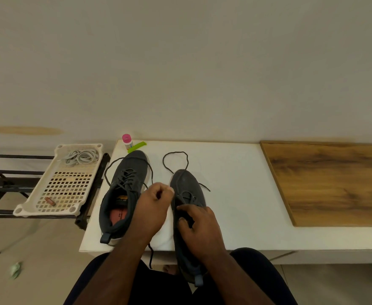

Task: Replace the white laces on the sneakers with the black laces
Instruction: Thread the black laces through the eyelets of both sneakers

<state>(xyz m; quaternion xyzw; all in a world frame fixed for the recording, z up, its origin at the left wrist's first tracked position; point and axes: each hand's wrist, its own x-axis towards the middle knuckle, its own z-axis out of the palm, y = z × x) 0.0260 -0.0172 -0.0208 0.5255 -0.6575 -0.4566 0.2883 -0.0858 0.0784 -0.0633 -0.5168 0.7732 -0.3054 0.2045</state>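
We work at a white surface [235, 194] set against the wall. On it lie two dark grey sneakers [125, 194] side by side — the right one [186, 186] overhanging the near edge — with black laces [176, 160] looping past the toes. At the far left corner stand a pink-capped bottle [127, 142] and a green clip [137, 146]; a wooden board [334, 183] covers the right end.

Wall [180, 62]: plain, off-white, with a brownish stain [22, 130] low at left. White table [235, 194] set against it. Wooden board [330, 183] lying on the table's right part. Black metal rack [8, 186] beside the table's left end. Floor [37, 260]: beige.
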